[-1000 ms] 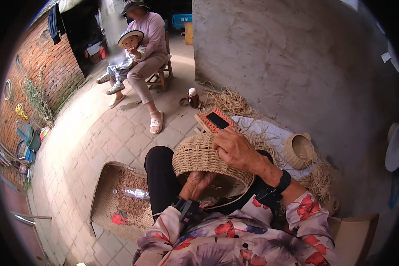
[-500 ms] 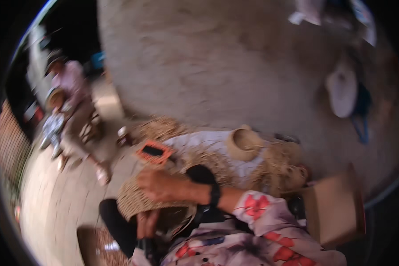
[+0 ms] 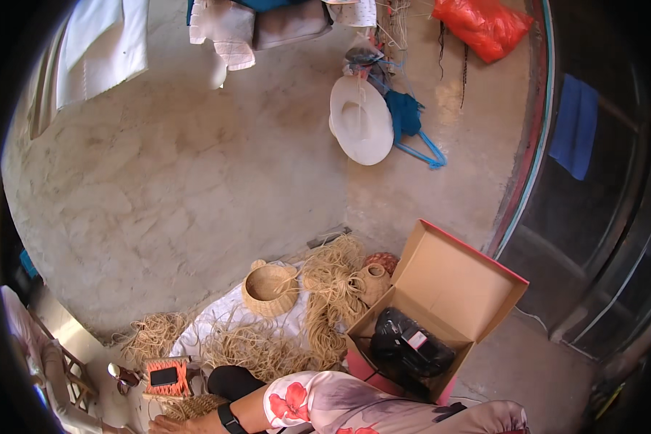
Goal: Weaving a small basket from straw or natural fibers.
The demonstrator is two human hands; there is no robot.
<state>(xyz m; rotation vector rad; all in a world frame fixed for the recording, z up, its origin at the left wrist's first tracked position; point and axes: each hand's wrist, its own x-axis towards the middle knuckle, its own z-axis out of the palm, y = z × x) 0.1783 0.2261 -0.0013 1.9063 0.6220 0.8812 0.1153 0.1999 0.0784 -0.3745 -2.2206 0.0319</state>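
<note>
Right hand (image 3: 172,425) shows alone in the head view, low on the left at the lower edge, back upward and against the basket (image 3: 193,406). Its fingertips are cut off, so I cannot tell how far it is open or whether it grips. The left hand is out of view, its state unknown.

Only 1 slip of the basket shows, beside the black-clad knee (image 3: 233,382) and just below the orange stool (image 3: 170,391) with a phone (image 3: 163,377) on it. That slip is woven already; whether the rim is closed cannot be told. Judging by the loose strands (image 3: 267,351) heaped near the knee, material for weaving is left, though how much the basket still needs is not shown.

Beyond, on a white cloth (image 3: 213,316), stands 1 woven bowl (image 3: 269,307) that looks near complete, a strand trailing at its rim. To its right, past more strands, are a small jar (image 3: 375,285) and an open box (image 3: 452,282) holding a black bundle (image 3: 394,352).
</note>
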